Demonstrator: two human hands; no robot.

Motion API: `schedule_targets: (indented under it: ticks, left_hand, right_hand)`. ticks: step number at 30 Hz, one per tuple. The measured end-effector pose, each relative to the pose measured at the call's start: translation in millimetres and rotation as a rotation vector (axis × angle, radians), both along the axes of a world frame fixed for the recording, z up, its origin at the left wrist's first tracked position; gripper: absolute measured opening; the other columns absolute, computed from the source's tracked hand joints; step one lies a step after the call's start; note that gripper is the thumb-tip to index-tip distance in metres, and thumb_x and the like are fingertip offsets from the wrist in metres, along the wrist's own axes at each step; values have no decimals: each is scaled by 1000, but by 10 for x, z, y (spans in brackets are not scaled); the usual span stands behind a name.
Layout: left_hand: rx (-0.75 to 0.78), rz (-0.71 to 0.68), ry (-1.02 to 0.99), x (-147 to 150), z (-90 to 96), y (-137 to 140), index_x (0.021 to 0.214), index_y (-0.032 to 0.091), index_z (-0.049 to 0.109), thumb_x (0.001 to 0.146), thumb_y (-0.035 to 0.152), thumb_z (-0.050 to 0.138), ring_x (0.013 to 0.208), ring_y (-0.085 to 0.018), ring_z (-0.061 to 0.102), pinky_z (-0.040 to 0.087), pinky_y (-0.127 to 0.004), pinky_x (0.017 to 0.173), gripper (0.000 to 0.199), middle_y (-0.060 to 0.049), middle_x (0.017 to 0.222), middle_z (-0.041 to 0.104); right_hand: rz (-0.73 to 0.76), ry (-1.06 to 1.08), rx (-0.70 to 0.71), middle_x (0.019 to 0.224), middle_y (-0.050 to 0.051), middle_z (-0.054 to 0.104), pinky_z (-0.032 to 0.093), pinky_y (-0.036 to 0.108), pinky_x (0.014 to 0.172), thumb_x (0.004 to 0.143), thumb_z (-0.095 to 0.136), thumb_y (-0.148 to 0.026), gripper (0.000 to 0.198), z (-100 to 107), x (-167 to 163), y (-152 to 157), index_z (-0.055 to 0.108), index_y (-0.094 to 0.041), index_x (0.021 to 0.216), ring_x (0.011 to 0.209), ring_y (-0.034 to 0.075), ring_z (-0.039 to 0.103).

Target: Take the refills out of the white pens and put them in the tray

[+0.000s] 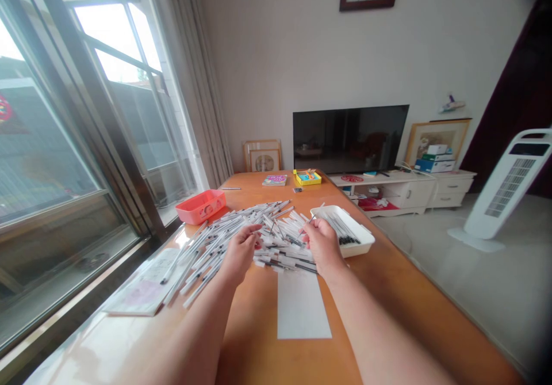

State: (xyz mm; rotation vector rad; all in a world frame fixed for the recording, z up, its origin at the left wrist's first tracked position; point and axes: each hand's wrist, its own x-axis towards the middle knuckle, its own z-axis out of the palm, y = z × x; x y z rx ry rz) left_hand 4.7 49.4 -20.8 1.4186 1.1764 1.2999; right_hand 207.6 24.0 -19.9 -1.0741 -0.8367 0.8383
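My right hand [324,246] pinches a thin, dark-tipped pen refill [312,219] beside the white tray. My left hand [241,250] is closed with thumb and fingertips together over the pile; whatever it may hold is too small to make out. Between and beyond the hands spreads a heap of pen parts: pale barrels with dark ends [215,247] to the left, short clear caps and dark refills [297,261] nearer the right. In the white tray [365,236] lie several long thin refills with black ends. A white sheet of paper [302,310] lies flat between my forearms.
A red plastic basket [200,208] stands at the left edge, near a booklet [140,290] partly under the barrels. At the table's far end are a colourful book [275,180] and a yellow box [307,179]. A tower fan [504,189] stands right of the table [409,310].
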Motion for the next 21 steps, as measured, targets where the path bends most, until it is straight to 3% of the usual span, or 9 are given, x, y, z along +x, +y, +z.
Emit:
schedule_targets:
  ticks: [2, 5, 8, 10, 13, 17, 21]
  left_hand:
    - [24, -5, 51, -30, -54, -3, 119, 13, 64, 78, 26, 57, 72, -16, 61, 49, -29, 72, 43, -4, 81, 64]
    - [162, 26, 319, -86, -95, 3, 120, 17, 64, 82, 26, 57, 66, -15, 58, 45, -28, 65, 40, -1, 74, 61]
    - [364, 85, 664, -120, -38, -30, 108, 22, 71, 90, 33, 54, 68, -16, 56, 42, -30, 68, 28, -2, 77, 60]
    - [465, 113, 782, -115, 35, -76, 101, 24, 73, 92, 36, 53, 76, -18, 58, 43, -31, 72, 25, -5, 84, 61]
    - [537, 32, 753, -70, 107, -151, 92, 22, 71, 95, 37, 51, 89, -21, 58, 44, -31, 80, 25, -7, 92, 62]
    - [407, -213, 626, 14, 64, -197, 89, 20, 65, 98, 39, 45, 76, -18, 56, 43, -28, 70, 30, -5, 82, 61]
    - [329, -293, 510, 61, 3, -192, 95, 19, 66, 97, 41, 47, 80, -18, 57, 43, -28, 73, 29, -5, 86, 65]
  right_hand:
    - [21, -6, -16, 73, 1, 68, 37, 23, 47, 75, 67, -36, 19, 9, -20, -21, 57, -21, 78, 57, 13, 55]
    - [44, -13, -32, 78, 2, 71, 39, 22, 49, 77, 67, -34, 18, 45, -52, -62, 56, -21, 84, 61, 14, 59]
    - [82, -8, -5, 84, 4, 73, 43, 23, 52, 78, 67, -35, 21, 95, -91, -112, 56, -20, 88, 67, 15, 63]
    - [109, 4, 29, 86, 5, 73, 45, 24, 54, 79, 68, -37, 23, 130, -118, -148, 57, -20, 90, 70, 17, 66]
    - [135, 38, 68, 89, 6, 73, 47, 25, 57, 80, 69, -41, 27, 176, -152, -201, 57, -20, 92, 73, 18, 68]
    - [114, 77, 116, 92, 5, 73, 51, 27, 61, 81, 70, -43, 29, 203, -160, -232, 57, -21, 94, 76, 19, 69]
    - [74, 69, 124, 92, 5, 73, 51, 27, 62, 80, 70, -44, 29, 198, -126, -214, 57, -21, 93, 77, 19, 69]
